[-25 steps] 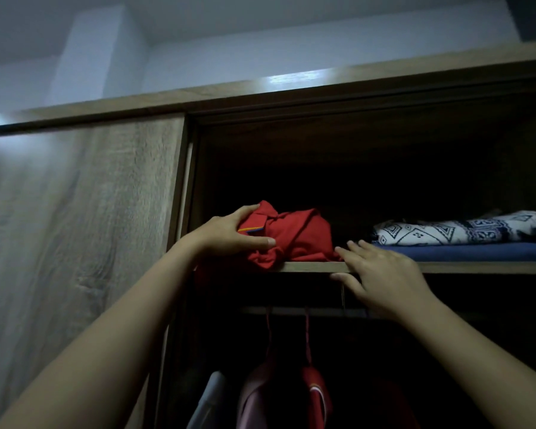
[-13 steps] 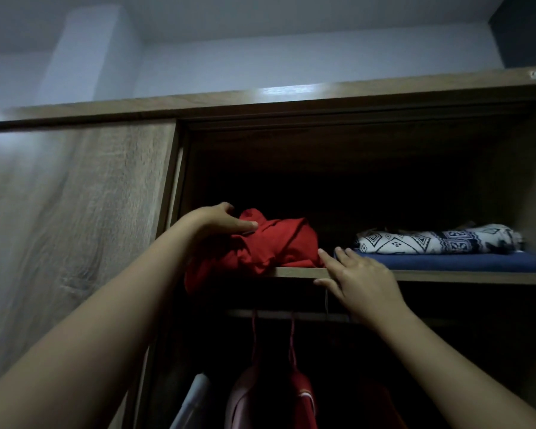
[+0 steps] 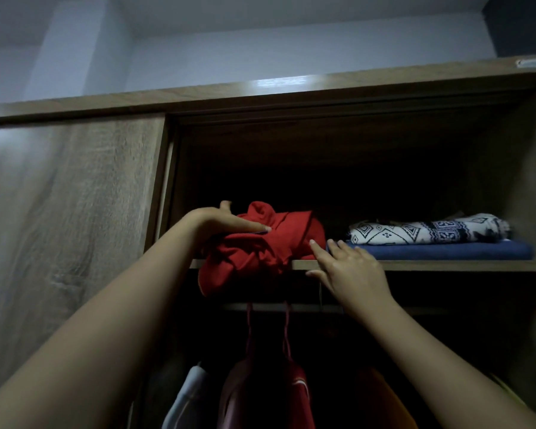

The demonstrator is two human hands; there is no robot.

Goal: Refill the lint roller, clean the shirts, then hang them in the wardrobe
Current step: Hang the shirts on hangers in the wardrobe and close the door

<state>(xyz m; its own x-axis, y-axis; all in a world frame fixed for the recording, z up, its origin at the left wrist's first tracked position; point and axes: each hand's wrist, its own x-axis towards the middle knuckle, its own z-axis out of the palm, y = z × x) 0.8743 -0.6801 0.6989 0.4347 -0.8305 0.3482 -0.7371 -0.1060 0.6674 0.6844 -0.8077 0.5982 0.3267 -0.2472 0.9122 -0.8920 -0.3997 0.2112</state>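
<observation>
1. The left hand (image 3: 226, 222) is gripping the red shirt (image 3: 279, 246), which is drooping over the shelf's (image 3: 446, 265) front edge.
2. The right hand (image 3: 353, 270) is resting straight-fingered on that edge, its index fingertip touching the shirt.

Person's visible body: two arms only. Left hand (image 3: 226, 222) and right hand (image 3: 353, 267) are bare. Left forearm (image 3: 121, 305), behind its hand, is bare skin all the way to the lower-left frame edge. Right forearm (image 3: 430, 345) is the same, to the lower-right corner. Fingernails (image 3: 268, 228) look short and plain. Light is dim, so finer skin or knuckle detail can't be read.
</observation>
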